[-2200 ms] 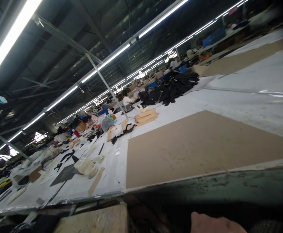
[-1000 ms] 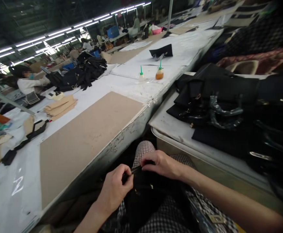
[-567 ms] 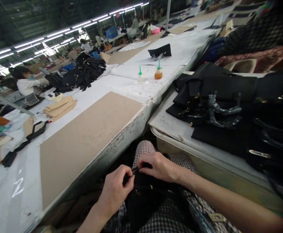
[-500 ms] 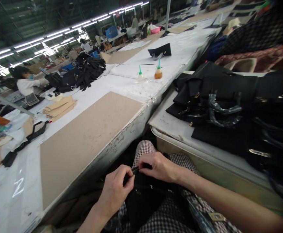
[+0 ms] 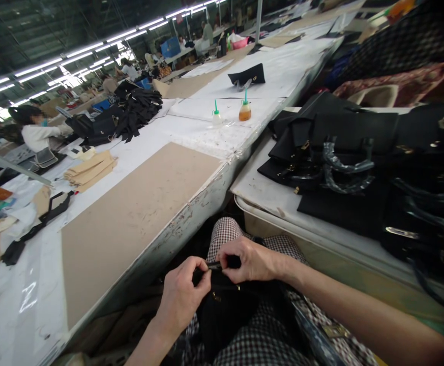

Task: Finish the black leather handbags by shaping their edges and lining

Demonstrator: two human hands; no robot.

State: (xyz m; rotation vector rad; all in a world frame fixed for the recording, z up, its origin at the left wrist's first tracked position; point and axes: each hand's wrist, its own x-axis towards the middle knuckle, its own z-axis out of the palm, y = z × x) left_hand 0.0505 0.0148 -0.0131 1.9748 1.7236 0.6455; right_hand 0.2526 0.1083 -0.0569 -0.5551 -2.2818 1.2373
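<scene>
A black handbag [image 5: 229, 310] with small gold fittings rests on my lap, over checked cloth. My left hand [image 5: 183, 284] pinches the bag's upper edge between thumb and fingers. Close beside it on the right, my right hand [image 5: 246, 260] grips the same edge, thumb and fingertips together. Between the two hands a short stretch of the dark edge shows. The bag's lower part fades into shadow, and its far side is hidden by my hands.
A beige board [image 5: 141, 213] lies on the long white table [image 5: 191, 114] at left, with two green-tipped bottles [image 5: 245, 111] beyond it. Black bags [image 5: 355, 132] with wrapped handles crowd the right-hand table. A co-worker [image 5: 38, 132] sits far left near black pieces [image 5: 138, 112].
My right hand has turned slightly, and its fingertips have shifted a little right along the bag's edge. The left hand keeps nearly the same place. The view has shifted slightly.
</scene>
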